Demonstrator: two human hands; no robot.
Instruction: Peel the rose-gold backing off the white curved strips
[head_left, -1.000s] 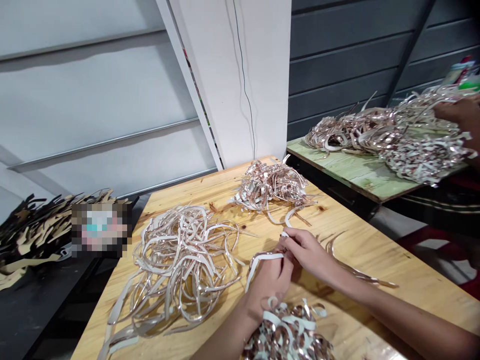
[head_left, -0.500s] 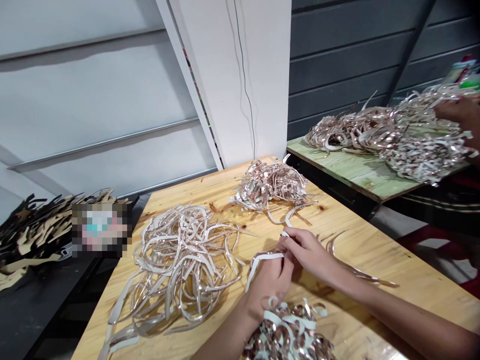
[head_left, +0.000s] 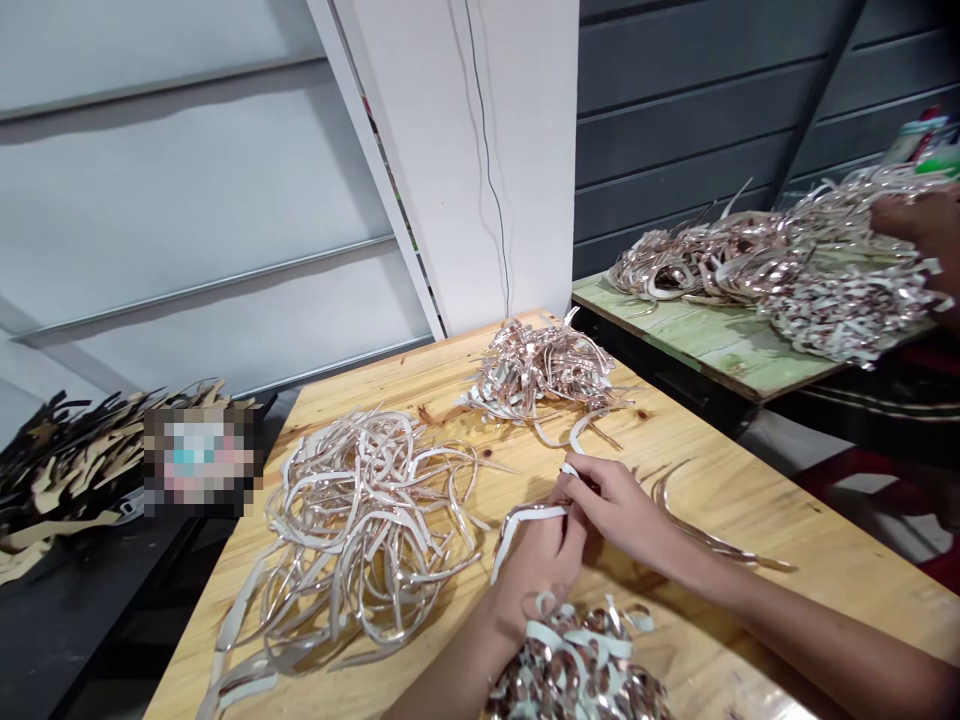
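My left hand (head_left: 541,552) is closed around a strip (head_left: 517,522) that is white on one face and shiny rose-gold on the other; one end trails down past the wrist. Against its fingertips, my right hand (head_left: 606,500) is closed in a pinch, with a short white strip end poking out above the fingers. Exactly how the fingers meet is hidden. Just below the hands lies a pile of short curled strips (head_left: 581,660). Left of them spreads a loose heap of long strips (head_left: 367,530). A few thin strips (head_left: 697,535) lie beside my right forearm.
A bundle of shiny strips (head_left: 544,370) sits toward the wooden table's (head_left: 750,480) far end. On the right, another person's hand (head_left: 915,220) is over strip bundles (head_left: 840,310) on a green table (head_left: 697,335). Black and tan strips (head_left: 82,460) cover a dark table at left.
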